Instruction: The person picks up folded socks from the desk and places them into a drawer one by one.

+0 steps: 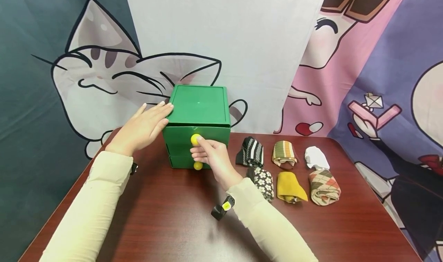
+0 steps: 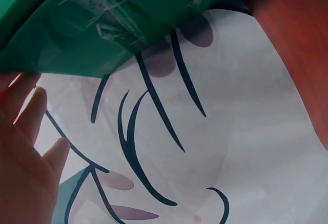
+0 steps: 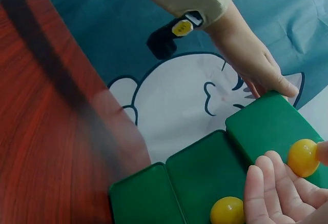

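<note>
A green two-drawer box (image 1: 199, 108) stands at the back of the red-brown table (image 1: 166, 219), both drawers closed. My left hand (image 1: 145, 125) lies flat against the box's left side near the top edge, fingers straight; the left wrist view shows the palm (image 2: 25, 147) beside the green wall (image 2: 102, 24). My right hand (image 1: 207, 150) pinches the upper yellow knob (image 1: 195, 139) between thumb and fingers. In the right wrist view the fingertips (image 3: 277, 183) meet that knob (image 3: 302, 157). The lower yellow knob (image 1: 198, 166) (image 3: 227, 211) is free.
Several folded socks lie right of the box in two rows: a striped black one (image 1: 250, 152), a floral one (image 1: 263, 181), a mustard one (image 1: 290, 187), a white one (image 1: 315, 157), an argyle one (image 1: 324, 187). A cartoon backdrop hangs close behind.
</note>
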Available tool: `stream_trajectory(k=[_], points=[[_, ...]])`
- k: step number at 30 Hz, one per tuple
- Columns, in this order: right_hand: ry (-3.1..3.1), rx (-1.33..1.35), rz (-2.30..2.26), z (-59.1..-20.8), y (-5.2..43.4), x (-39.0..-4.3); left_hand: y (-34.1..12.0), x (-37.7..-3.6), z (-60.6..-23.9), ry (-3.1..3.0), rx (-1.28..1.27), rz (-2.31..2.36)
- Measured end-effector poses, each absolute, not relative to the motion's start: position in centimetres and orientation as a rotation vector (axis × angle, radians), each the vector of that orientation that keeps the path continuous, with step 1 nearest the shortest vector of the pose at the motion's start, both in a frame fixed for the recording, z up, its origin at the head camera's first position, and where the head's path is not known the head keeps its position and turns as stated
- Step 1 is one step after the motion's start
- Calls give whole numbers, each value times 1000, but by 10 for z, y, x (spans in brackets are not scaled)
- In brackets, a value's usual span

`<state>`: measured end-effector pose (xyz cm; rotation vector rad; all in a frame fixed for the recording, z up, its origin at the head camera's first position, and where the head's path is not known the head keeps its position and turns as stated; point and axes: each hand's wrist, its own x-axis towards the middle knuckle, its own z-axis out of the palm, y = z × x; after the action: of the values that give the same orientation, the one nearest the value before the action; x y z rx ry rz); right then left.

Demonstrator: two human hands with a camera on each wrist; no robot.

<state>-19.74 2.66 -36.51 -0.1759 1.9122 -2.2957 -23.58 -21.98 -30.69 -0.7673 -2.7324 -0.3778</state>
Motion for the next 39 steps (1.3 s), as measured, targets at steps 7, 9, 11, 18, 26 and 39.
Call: stream_trajectory(k=[7, 9, 11, 18, 26, 39], points=[[1933, -211, -2283, -366, 27, -185, -221, -238, -302, -2801, -758, -417], [1936, -224, -2275, -366, 28, -182, -222, -239, -302, -2796, -766, -397], [1938, -243, -2270, -367, 29, -179, -221, -239, -303, -2784, -777, -387], [1974, -294, -2256, -368, 32, -167, -219, -240, -305, -2768, -780, -396], [2027, -344, -2212, -370, 35, -151, -219, -239, -303, -2806, -777, -453], [2067, -377, -2145, -370, 43, -122, -217, -240, -304, -2820, -780, -479]])
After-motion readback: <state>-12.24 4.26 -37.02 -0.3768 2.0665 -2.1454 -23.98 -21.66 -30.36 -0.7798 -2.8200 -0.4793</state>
